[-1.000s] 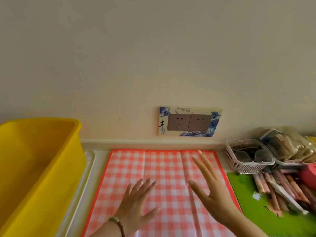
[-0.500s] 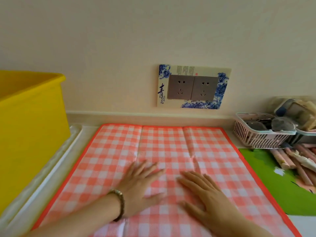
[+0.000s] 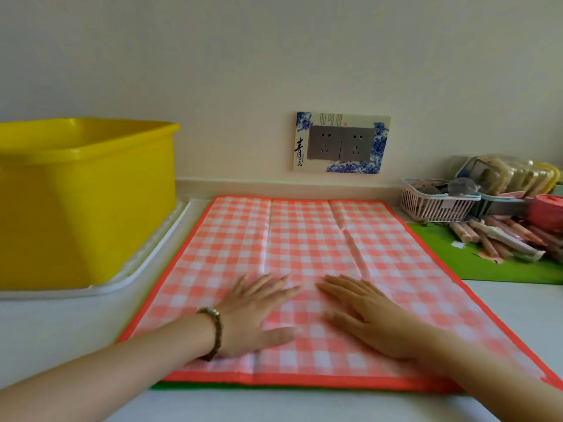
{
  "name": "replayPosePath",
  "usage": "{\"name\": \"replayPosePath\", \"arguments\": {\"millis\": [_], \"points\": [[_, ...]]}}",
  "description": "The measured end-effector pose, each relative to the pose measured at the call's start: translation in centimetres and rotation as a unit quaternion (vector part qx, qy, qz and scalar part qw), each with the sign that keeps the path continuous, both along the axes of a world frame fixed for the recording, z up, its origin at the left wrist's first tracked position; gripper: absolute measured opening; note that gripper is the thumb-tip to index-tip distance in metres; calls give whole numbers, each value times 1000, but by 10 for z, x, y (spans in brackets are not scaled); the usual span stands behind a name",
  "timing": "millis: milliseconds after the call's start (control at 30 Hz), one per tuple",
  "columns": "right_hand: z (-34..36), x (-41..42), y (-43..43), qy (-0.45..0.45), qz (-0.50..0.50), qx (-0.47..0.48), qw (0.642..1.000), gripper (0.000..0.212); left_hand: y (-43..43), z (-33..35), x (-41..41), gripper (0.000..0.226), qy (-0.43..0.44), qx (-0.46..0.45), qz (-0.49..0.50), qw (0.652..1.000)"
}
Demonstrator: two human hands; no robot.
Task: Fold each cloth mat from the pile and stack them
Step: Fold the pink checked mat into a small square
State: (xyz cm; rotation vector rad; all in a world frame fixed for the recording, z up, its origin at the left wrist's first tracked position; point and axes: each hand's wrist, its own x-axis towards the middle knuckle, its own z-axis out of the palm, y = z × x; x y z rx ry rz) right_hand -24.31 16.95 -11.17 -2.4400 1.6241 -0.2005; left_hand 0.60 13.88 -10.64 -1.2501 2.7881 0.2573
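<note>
A red-and-white checked cloth mat (image 3: 304, 239) with an orange border lies spread flat on the counter, with two lengthwise creases. A green mat (image 3: 493, 269) lies under it, showing at the right and as a thin strip along the near edge. My left hand (image 3: 256, 312), with a bead bracelet on the wrist, rests palm down on the mat's near middle, fingers apart. My right hand (image 3: 365, 312) lies flat beside it, a small gap between the fingertips. Neither hand holds anything.
A large yellow tub (image 3: 85, 202) stands on a white tray (image 3: 146, 266) at the left. At the right back are a pink basket (image 3: 435, 202), snack packs (image 3: 511, 175) and wrapped sticks (image 3: 502, 239) on the green mat. A wall socket (image 3: 341, 143) is behind.
Both hands came down from raised above the mat to lying flat on it. The camera tilted down, so the mat's near edge and the counter front now show.
</note>
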Motion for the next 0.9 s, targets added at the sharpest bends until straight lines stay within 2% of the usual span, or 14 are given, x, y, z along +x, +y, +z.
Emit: {"name": "replayPosePath", "arguments": {"millis": [267,467,700,800,900], "points": [[3,9,64,25,73,38,996,59,39,2,19,76,44,28,-42,998],[8,8,80,30,96,32,994,58,49,-2,23,74,29,20,-50,998],[8,7,78,-48,86,27,995,51,49,2,26,54,99,63,-39,992],[16,5,78,-102,60,70,990,49,48,12,27,45,171,131,-10,977],[21,3,77,-124,52,111,985,46,46,18,26,44,196,173,-10,965]]}}
